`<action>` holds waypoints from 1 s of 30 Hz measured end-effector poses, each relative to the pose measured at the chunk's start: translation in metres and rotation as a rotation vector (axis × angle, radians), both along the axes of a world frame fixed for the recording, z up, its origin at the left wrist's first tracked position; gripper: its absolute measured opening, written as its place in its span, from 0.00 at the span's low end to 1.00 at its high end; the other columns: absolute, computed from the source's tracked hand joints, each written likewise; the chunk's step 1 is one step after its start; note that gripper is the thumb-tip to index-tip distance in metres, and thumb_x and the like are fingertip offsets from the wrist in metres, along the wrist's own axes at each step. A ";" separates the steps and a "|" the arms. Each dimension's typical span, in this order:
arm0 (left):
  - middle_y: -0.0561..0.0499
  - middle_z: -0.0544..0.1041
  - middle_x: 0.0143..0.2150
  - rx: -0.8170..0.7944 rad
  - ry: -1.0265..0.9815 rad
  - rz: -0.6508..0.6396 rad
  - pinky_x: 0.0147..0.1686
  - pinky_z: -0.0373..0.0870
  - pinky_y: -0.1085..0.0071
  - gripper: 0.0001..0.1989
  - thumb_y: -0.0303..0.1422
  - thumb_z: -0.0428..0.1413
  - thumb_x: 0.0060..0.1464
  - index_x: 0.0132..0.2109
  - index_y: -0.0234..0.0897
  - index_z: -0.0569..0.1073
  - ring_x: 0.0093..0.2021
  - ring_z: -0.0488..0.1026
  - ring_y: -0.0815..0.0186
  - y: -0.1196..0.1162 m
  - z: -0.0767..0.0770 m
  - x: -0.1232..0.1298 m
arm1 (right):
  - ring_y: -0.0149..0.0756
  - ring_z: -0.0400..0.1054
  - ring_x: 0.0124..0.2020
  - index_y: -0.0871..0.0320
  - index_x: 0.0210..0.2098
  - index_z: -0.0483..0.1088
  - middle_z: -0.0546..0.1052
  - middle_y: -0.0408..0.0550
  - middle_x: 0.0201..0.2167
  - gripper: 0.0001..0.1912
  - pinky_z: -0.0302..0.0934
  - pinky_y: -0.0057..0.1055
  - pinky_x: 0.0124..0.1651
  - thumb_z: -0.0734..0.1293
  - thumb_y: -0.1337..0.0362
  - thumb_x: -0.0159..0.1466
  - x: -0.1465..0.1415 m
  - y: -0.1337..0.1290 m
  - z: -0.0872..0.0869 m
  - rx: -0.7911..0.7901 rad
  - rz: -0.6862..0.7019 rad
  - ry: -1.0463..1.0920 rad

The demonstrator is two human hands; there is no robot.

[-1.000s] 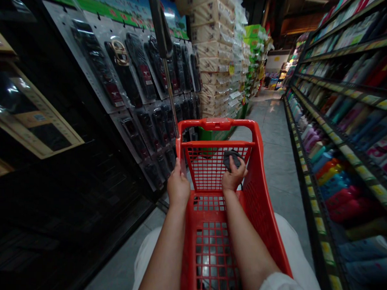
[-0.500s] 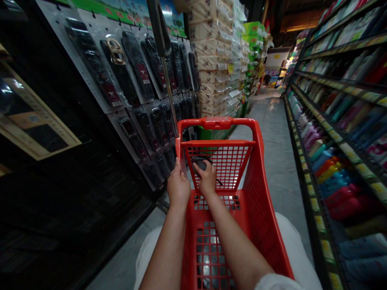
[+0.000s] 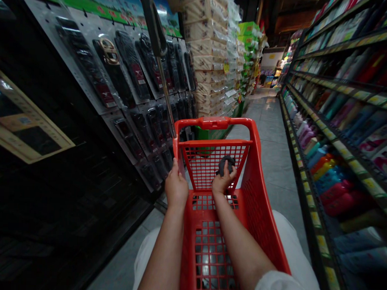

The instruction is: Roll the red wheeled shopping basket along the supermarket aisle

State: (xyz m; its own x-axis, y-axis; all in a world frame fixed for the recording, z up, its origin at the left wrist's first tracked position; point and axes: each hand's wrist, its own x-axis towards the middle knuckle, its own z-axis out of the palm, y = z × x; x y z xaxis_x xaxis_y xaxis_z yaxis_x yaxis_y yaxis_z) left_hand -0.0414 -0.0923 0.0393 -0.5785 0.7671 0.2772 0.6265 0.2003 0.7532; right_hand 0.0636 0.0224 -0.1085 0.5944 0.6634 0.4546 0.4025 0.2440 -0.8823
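Dark cloth [image 3: 222, 163] in right grip [image 3: 222, 182]

Grey tiled floor [image 3: 270, 141], dark shelving [image 3: 341, 152]

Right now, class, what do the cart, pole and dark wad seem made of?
Cart: probably plastic, semi-gloss; red throughout, with moulded-looking grids.
Pole: likely metal, polished; its silvery surface gleams.
Dark wad: perhaps fabric, matte; no shine, though partly hidden.
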 end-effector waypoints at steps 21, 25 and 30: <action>0.40 0.73 0.61 0.008 -0.014 -0.012 0.60 0.65 0.64 0.31 0.21 0.46 0.59 0.69 0.35 0.59 0.59 0.72 0.60 -0.002 0.001 0.000 | 0.43 0.58 0.60 0.57 0.56 0.72 0.64 0.55 0.59 0.34 0.53 0.47 0.62 0.56 0.79 0.52 0.015 -0.015 -0.046 -0.084 -0.009 -0.049; 0.41 0.73 0.61 0.019 0.002 -0.010 0.59 0.66 0.65 0.31 0.22 0.47 0.59 0.69 0.35 0.59 0.59 0.72 0.60 -0.001 -0.003 -0.002 | 0.40 0.58 0.58 0.48 0.59 0.70 0.63 0.51 0.60 0.39 0.56 0.41 0.61 0.58 0.82 0.51 -0.020 -0.030 -0.038 -0.070 0.300 -0.309; 0.40 0.72 0.61 0.029 0.003 -0.020 0.60 0.65 0.67 0.31 0.21 0.47 0.58 0.69 0.33 0.60 0.61 0.71 0.61 0.001 -0.004 -0.004 | 0.38 0.60 0.53 0.39 0.52 0.74 0.69 0.44 0.57 0.37 0.59 0.35 0.56 0.61 0.83 0.54 -0.031 -0.045 -0.037 -0.099 0.614 -0.599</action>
State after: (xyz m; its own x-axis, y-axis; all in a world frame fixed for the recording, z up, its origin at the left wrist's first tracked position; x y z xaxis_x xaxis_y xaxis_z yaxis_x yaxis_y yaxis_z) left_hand -0.0452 -0.0917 0.0350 -0.5621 0.7704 0.3010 0.6324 0.1658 0.7567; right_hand 0.0328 -0.0223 -0.1459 -0.2035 0.8416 0.5003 0.6289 0.5040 -0.5920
